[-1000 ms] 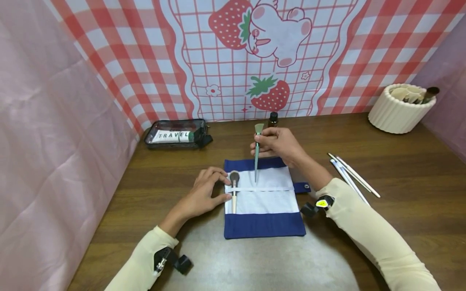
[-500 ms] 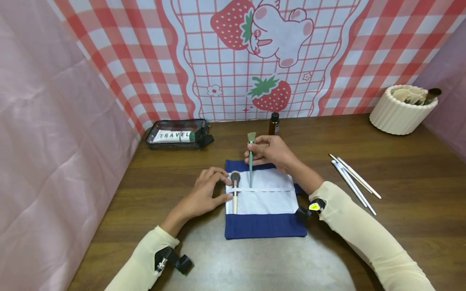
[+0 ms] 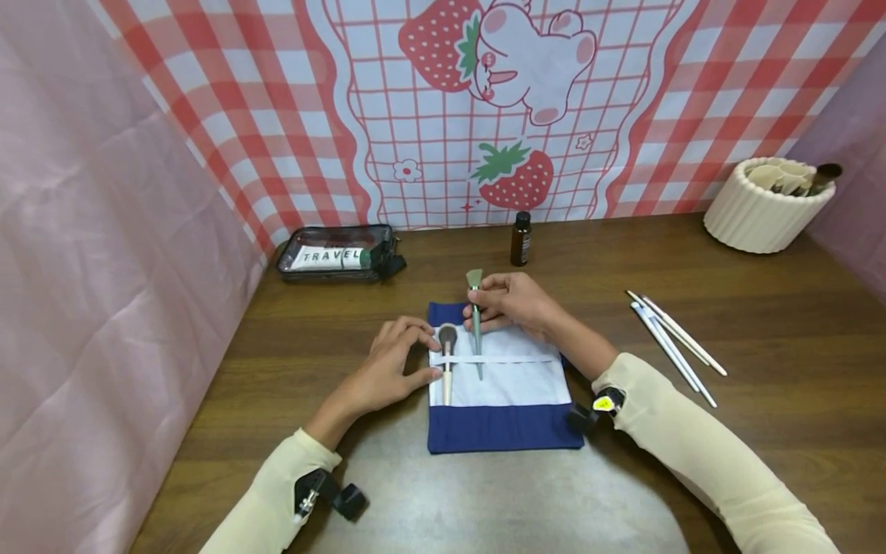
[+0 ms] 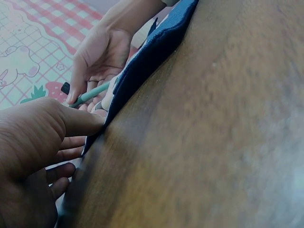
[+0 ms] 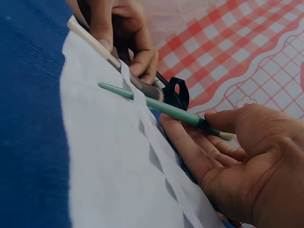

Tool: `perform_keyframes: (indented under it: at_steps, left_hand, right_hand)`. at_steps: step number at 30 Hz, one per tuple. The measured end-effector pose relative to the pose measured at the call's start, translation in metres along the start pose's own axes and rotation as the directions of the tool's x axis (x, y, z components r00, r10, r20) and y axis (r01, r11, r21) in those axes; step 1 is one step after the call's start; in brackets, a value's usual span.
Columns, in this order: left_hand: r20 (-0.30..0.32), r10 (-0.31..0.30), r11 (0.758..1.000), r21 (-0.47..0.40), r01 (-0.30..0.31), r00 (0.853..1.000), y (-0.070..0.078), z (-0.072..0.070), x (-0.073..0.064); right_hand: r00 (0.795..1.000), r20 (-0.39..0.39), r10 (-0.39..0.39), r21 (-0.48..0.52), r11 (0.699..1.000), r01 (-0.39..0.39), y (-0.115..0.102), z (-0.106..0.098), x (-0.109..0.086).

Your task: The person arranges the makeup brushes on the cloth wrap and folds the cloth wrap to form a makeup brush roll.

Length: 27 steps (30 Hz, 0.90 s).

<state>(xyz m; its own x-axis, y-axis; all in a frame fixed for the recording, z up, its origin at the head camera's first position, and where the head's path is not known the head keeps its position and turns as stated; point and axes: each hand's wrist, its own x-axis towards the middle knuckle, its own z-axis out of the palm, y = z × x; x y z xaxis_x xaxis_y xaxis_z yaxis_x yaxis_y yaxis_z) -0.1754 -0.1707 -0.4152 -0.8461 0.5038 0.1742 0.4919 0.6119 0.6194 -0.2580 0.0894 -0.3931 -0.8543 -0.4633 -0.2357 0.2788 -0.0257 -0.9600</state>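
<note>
My right hand [image 3: 522, 304] pinches a green makeup brush [image 5: 166, 109] near its pale, flat-topped bristles, which point toward the back. Its tapered handle passes under the white elastic band [image 3: 515, 359] of a navy brush roll [image 3: 505, 428] with a white lining. To the left, a makeup brush with a dark fluffy head [image 3: 447, 336] and cream handle lies under the same band. My left hand [image 3: 388, 365] rests at the roll's left edge, thumb and forefinger spread apart and touching the cloth beside that brush. In the left wrist view, the left thumb [image 4: 85, 121] presses the edge.
Several slim white and pale blue sticks [image 3: 674, 342] lie right of the roll. A brown dropper-size bottle [image 3: 521, 245] stands behind it. A clear black-edged pouch [image 3: 335, 254] sits back left, and a ribbed cream holder [image 3: 764, 215] with brushes back right. A checked cloth [image 3: 277, 115] hangs behind.
My right hand has moved left and toward me, and the green brush's handle end has slid under the elastic band. The left hand stays at the roll's edge.
</note>
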Motion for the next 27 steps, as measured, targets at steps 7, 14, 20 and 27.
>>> perform_keyframes:
  at_steps: [7, 14, 20, 27]
  left_hand:
    - [-0.003, -0.006, 1.0, -0.001, 0.006, 1.0, 0.0018, -0.0008, 0.0]
    - [0.008, -0.013, 1.0, 0.0, 0.013, 1.0, 0.0018, 0.0007, 0.0001]
    - [-0.003, 0.001, 1.0, -0.009, -0.001, 1.0, 0.0019, 0.0006, 0.0002]
    - [-0.007, 0.005, 1.0, 0.0, -0.005, 1.0, 0.0006, 0.0003, -0.0002]
  right_hand:
    - [0.999, 0.044, 0.011, -0.043, 0.999, -0.009, -0.0021, -0.0013, -0.0056]
    - [0.999, 0.045, 0.022, -0.036, 0.999, -0.021, -0.0043, -0.0059, -0.0036]
    - [1.0, 0.003, 0.021, -0.025, 0.999, -0.021, -0.0044, -0.0043, -0.0035]
    - [0.999, -0.02, 0.039, -0.072, 0.997, -0.04, -0.0043, -0.0012, -0.0048]
